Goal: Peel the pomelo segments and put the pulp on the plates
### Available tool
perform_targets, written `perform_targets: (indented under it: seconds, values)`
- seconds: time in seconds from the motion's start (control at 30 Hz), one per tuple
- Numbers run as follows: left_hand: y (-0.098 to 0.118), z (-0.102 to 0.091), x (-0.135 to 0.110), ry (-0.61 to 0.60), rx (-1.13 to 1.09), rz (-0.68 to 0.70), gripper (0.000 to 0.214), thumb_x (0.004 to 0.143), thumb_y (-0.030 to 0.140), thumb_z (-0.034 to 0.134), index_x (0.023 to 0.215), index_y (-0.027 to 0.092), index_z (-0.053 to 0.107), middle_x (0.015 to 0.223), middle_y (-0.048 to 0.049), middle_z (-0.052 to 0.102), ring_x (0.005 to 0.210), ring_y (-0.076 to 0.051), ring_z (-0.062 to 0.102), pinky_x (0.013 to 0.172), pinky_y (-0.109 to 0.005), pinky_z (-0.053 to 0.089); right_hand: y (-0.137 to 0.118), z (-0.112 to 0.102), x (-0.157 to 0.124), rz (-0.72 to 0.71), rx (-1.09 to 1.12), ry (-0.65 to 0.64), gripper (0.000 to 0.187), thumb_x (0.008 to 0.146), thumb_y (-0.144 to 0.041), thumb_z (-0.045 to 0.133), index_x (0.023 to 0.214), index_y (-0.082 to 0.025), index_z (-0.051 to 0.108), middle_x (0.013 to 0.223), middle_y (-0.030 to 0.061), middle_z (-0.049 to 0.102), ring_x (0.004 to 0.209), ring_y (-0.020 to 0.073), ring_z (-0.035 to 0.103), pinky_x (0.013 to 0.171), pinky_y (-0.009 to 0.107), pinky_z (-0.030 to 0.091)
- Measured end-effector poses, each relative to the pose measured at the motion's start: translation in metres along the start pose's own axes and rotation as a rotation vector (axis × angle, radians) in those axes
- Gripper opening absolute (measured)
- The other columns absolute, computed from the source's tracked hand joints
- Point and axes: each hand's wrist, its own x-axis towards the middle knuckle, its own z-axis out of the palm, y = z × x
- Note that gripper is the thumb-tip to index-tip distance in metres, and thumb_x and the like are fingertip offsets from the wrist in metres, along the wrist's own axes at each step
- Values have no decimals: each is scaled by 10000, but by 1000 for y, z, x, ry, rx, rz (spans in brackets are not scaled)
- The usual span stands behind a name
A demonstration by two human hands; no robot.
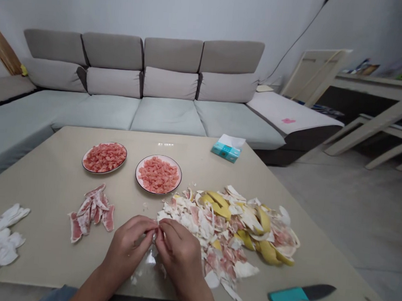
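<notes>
Pomelo peel heap (227, 239) crowds the table (264, 182) just beside R hand (182, 248); teal-handled knife (289, 296) near front edge, blade pointing R. Tissue pack (225, 151) at far side, crumpled white tissues (4, 247) far L. Two plates of pink pulp, left plate (104, 157) & right plate (158, 174), beyond hands. Pomelo segments (93, 209) piled L of L hand (129, 242): outer ones' long axes run roughly front-to-back, top one slants crosswise. Look pink w/ whitish membrane. Both hands' fingertips pinched, meeting mid-front; can't tell what's btwn.
</notes>
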Motion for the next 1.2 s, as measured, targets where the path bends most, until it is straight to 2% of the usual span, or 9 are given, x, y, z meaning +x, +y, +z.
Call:
perform_targets:
  seconds: [0.17, 0.27, 0.5, 0.67, 0.8, 0.9, 0.97, 1.07, 1.2]
  values:
    - [6, 0, 0, 55, -69, -66, 168, 810, 132, 577, 861, 211, 716, 872, -59, 716, 818, -181, 663, 682, -237, 534, -1, 3, -1, 157, 174, 41, 160, 820, -112, 513, 845, -201, 643, 791, 60, 676, 740, 190, 645, 657, 274, 517]
    - [6, -1, 1, 100, -183, -178, 141, 803, 171, 594, 836, 212, 725, 878, -57, 713, 802, -180, 663, 616, -216, 538, 2, 1, 2, 291, 317, 70, 147, 811, -121, 533, 810, -201, 657, 801, 50, 681, 752, 180, 650, 670, 263, 528]
    - [4, -2, 7, 147, -762, -576, 144, 738, 287, 703, 787, 152, 700, 813, -44, 698, 738, -164, 661, 698, -267, 573, 3, 0, 9, 535, 620, 108, 89, 777, -175, 596, 767, -178, 684, 796, 55, 708, 655, 167, 676, 571, 235, 556]
    - [4, -11, 11, 185, -990, -622, 181, 740, 315, 715, 784, 144, 678, 831, -44, 674, 739, -144, 624, 680, -255, 552, 11, -1, 9, 621, 703, 175, 125, 789, -292, 640, 775, -168, 654, 777, 57, 696, 622, 156, 653, 567, 242, 547]
    - [0, -10, 11, 84, -767, -587, 170, 764, 311, 663, 864, 175, 679, 835, -59, 694, 790, -180, 633, 661, -263, 527, 11, -2, 9, 573, 713, 125, 150, 798, -315, 636, 783, -168, 665, 781, 63, 698, 644, 166, 654, 567, 244, 538]
    - [1, -6, 10, 52, -464, -478, 209, 775, 298, 627, 953, 219, 703, 1095, -95, 654, 1044, -238, 594, 826, -324, 502, 7, 0, 9, 496, 586, 102, 104, 801, -261, 623, 774, -179, 681, 790, 56, 701, 683, 171, 655, 565, 233, 520]
    - [2, -5, 9, 64, -271, -396, 143, 790, 310, 612, 822, 230, 727, 1205, -87, 590, 1160, -255, 522, 950, -358, 435, 5, 1, 8, 452, 506, 92, 87, 808, -220, 607, 774, -186, 679, 776, 43, 693, 685, 164, 646, 581, 228, 507]
    - [2, -6, 7, 86, -125, -315, 159, 801, 302, 610, 691, 213, 684, 1003, -71, 633, 1012, -234, 581, 935, -358, 426, 4, 3, 7, 422, 447, 66, 93, 815, -187, 588, 772, -188, 670, 747, 29, 678, 659, 150, 629, 569, 216, 481]
    - [0, -6, 7, 90, -139, -271, 73, 797, 217, 597, 829, 221, 663, 859, -36, 646, 872, -210, 604, 826, -321, 467, 2, 5, 5, 422, 425, 45, 114, 823, -186, 573, 756, -193, 664, 708, 14, 666, 602, 137, 610, 523, 205, 462]
